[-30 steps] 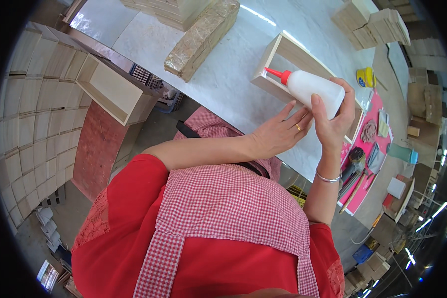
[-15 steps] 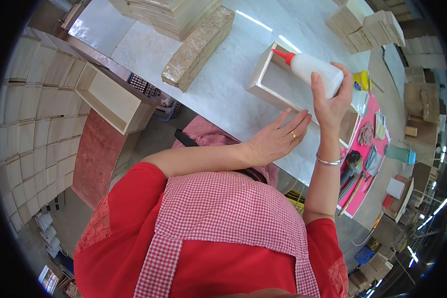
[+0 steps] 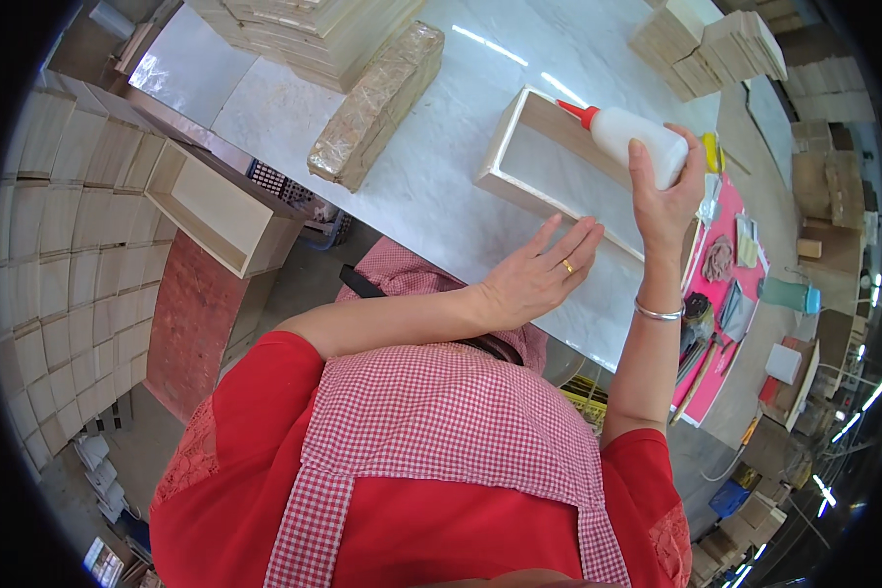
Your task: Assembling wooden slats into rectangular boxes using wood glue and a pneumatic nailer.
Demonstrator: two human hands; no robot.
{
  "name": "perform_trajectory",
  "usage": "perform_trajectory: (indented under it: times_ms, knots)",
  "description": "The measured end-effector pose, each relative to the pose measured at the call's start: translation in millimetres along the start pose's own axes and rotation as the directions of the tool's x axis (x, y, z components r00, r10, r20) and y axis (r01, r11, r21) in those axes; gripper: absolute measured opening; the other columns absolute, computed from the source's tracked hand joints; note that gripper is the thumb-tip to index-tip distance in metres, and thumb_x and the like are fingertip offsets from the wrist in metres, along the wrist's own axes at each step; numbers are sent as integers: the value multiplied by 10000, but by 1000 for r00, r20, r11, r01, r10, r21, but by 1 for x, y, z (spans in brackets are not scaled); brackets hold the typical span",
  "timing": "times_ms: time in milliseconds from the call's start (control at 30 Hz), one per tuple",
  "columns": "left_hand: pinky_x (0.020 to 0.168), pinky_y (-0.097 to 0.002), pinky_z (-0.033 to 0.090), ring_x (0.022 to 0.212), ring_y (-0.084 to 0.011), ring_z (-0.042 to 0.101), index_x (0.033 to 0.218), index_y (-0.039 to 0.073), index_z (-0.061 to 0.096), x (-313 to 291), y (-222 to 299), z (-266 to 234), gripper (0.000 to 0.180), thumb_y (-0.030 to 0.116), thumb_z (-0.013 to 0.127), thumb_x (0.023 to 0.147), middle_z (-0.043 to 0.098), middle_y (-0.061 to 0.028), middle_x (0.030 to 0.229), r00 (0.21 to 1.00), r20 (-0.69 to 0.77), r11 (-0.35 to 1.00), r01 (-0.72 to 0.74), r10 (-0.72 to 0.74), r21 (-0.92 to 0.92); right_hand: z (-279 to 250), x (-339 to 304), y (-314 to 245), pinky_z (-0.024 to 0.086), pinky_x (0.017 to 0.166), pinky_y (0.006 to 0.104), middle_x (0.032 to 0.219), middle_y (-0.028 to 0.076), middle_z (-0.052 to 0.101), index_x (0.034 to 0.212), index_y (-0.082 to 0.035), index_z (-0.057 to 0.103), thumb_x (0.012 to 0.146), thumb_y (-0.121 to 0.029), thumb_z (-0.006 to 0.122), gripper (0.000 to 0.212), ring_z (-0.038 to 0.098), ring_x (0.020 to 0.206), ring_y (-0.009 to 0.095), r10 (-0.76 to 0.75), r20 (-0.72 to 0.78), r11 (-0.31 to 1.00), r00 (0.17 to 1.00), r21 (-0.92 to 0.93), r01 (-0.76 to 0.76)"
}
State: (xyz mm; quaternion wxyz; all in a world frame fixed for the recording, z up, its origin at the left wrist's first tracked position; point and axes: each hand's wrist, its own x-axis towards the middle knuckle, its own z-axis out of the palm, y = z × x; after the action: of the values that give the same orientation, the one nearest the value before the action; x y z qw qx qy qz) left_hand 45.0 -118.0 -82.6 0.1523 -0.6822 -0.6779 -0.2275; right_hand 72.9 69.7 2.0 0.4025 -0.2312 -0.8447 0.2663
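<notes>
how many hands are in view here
2: the left hand, at the near side of the wooden frame, and the right hand, holding the white bottle above it. Others could be hidden in the cluttered background.

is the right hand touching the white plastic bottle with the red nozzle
Touching: the head view shows the right hand gripping the white plastic bottle around its base end.

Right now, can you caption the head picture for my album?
The right hand holds a red-tipped white bottle over a wooden frame.
</notes>
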Motion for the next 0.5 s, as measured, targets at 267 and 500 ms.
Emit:
perform_trajectory:
  times_ms: [267,500]
  knots:
    - [1151,-525,313,1454,-337,351,1224,2,612,2,0,-5,403,185,548,872,406,-207,1521,1000,29,1000,2,-2,-19,-42,-14,19,534,814,334,1013,134,666,1178,-9,580,819,-198,818,470,660,912,216,-3,-53,993,999,-117,-3]
    - [1159,-529,298,1456,-333,358,1233,-4,609,3,1,-6,410,170,543,869,425,-193,1516,999,42,999,0,1,-39,-85,-30,42,531,821,344,1015,131,668,1169,-3,585,816,-195,819,465,660,927,226,68,-124,985,990,-151,-87]
